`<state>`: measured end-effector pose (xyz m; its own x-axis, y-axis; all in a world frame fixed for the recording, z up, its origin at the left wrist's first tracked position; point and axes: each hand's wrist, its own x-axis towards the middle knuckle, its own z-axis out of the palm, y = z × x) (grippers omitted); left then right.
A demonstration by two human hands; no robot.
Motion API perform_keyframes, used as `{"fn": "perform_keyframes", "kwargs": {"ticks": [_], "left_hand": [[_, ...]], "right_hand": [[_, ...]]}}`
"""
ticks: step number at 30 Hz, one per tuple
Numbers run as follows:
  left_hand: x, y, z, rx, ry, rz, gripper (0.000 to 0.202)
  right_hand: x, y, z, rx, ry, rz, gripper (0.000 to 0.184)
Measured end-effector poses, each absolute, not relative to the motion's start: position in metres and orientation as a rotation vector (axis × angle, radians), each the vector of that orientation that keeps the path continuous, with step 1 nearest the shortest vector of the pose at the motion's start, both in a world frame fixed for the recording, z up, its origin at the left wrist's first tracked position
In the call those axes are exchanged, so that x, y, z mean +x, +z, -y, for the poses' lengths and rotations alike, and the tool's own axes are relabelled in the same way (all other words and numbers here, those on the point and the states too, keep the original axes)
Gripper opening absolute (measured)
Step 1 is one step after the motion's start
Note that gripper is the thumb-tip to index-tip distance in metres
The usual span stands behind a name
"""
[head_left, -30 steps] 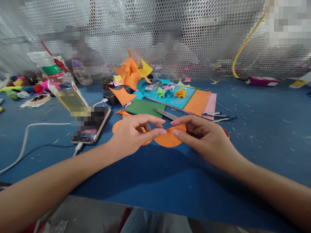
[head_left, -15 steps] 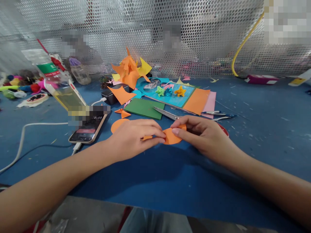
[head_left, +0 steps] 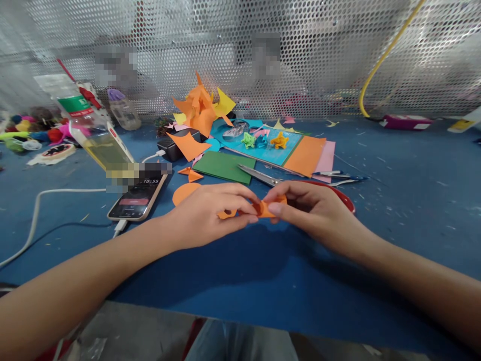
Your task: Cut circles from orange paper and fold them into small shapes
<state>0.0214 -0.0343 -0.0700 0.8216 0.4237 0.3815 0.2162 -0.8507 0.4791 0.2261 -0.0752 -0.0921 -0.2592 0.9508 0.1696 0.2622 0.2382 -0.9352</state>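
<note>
Both my hands meet over the blue table (head_left: 263,271), pinching one small piece of orange paper (head_left: 266,208) between them. My left hand (head_left: 210,213) grips its left end with fingers and thumb closed. My right hand (head_left: 311,208) pinches the right end, its fingers folded over the paper. The paper is crumpled or folded narrow, and most of it is hidden by my fingers. Another orange paper circle (head_left: 185,192) lies flat just behind my left hand.
Scissors (head_left: 259,175) and a green sheet (head_left: 223,166) lie just beyond my hands. Behind them are a teal sheet (head_left: 263,150), orange paper scraps (head_left: 199,110) and small paper figures. A charging phone (head_left: 137,198) lies at left. A perforated metal screen (head_left: 323,55) closes the back.
The orange paper was a wide flat round a second ago. My fingers have drawn together and gathered it into a narrow fold. My hands lifted slightly.
</note>
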Motion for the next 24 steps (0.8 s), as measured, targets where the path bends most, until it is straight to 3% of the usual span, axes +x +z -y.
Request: {"fn": "perform_keyframes", "kwargs": {"ticks": [5,10,17,24], "left_hand": [[0.0234,-0.0654,0.0394,2.388,0.679,-0.738,0.01],[0.022,-0.0648,0.0385,2.058,0.616,-0.868,0.017],[0.0233,-0.0658,0.0338,1.794,0.534,-0.753,0.016],[0.023,-0.0649,0.0346,1.475,0.373,-0.608,0.014]], "right_hand": [[0.2267,-0.0953,0.0769,-1.057,0.606,1.94,0.036],[0.2274,-0.0969,0.0748,-0.911,0.199,2.05,0.035],[0.2313,-0.0946,0.0727,-0.779,0.059,2.105,0.02],[0.2346,-0.091,0.0737,-0.748,-0.047,2.112,0.025]]}}
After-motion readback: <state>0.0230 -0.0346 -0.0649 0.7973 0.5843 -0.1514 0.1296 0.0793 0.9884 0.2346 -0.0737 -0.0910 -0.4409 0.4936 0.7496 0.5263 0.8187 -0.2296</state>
